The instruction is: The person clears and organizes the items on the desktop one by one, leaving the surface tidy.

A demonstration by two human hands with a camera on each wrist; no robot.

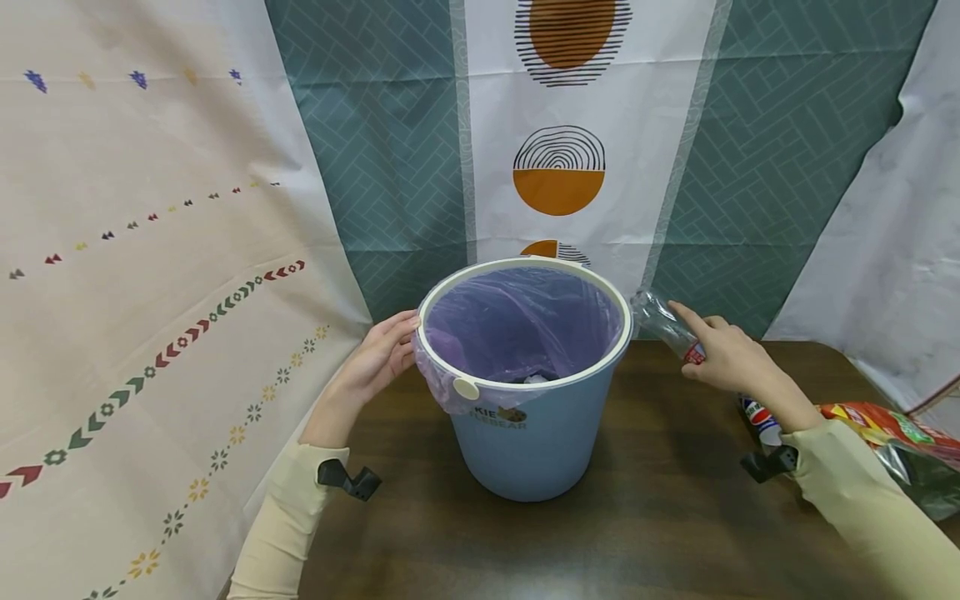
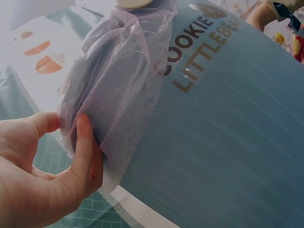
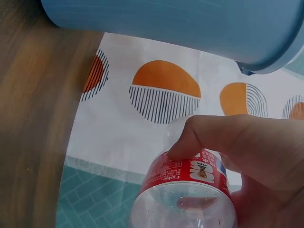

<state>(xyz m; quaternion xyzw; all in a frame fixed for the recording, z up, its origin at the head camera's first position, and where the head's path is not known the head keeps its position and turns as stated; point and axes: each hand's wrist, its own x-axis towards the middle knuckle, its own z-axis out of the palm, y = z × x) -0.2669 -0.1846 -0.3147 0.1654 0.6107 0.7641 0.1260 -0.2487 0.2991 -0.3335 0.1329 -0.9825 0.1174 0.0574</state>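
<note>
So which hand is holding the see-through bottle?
The right hand: it grips the clear bottle with the red label. The left hand holds no bottle; it touches the purple bag on the blue bin.

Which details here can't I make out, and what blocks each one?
- Head view: the pale thing in the bin; the front rim hides part of it.
- Head view: the start of the lettering; the liner covers it.
- Head view: part of the red-white-blue labelled item, behind the right forearm.
- Right wrist view: the bottle's near end; the bottom edge cuts it off.
</note>
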